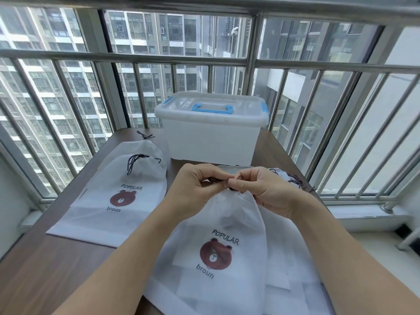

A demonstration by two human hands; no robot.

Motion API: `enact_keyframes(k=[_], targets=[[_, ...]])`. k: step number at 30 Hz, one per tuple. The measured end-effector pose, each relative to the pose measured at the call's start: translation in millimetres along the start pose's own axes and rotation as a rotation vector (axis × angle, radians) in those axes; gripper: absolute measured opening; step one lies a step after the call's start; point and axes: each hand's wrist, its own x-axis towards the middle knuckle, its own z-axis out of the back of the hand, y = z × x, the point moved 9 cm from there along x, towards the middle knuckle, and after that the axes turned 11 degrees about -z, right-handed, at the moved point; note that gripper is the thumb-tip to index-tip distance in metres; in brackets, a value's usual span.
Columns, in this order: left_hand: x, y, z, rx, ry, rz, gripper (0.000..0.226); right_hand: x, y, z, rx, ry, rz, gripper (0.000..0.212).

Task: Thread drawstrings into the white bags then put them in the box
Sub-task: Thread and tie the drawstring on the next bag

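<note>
On the left of the table (56,258), two white bear-print bags (118,196) lie stacked flat, dark drawstrings (134,163) already knotted at their gathered necks. Moving across, the left hand (193,192) has its fingers curled, pinching the dark cord (231,189) at the mouth of the bag in work (216,258), which sprawls in front with its neck bunched up. Right against it, the right hand (263,192) pinches the same spot, fingertips of both hands meeting over the hem. This fabric looks thin, light and floppy, so it should crumple rather than hold shape; the hem channel is the place to hold, pinched close to the cord end, since the string looks slim and likely to slip back inside. Behind sits the translucent storage box (211,137), blue-handled lid closed. Far right, more bags and loose cords (293,178) wait, partly hidden.
</note>
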Motion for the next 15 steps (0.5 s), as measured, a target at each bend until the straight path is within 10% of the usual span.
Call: enact_keyframes(k=[15], targets=[[-7,19,11,-0.095,-0.176,0.241,0.008,-4,30,4,-0.155,-0.24,0.33,0.021]])
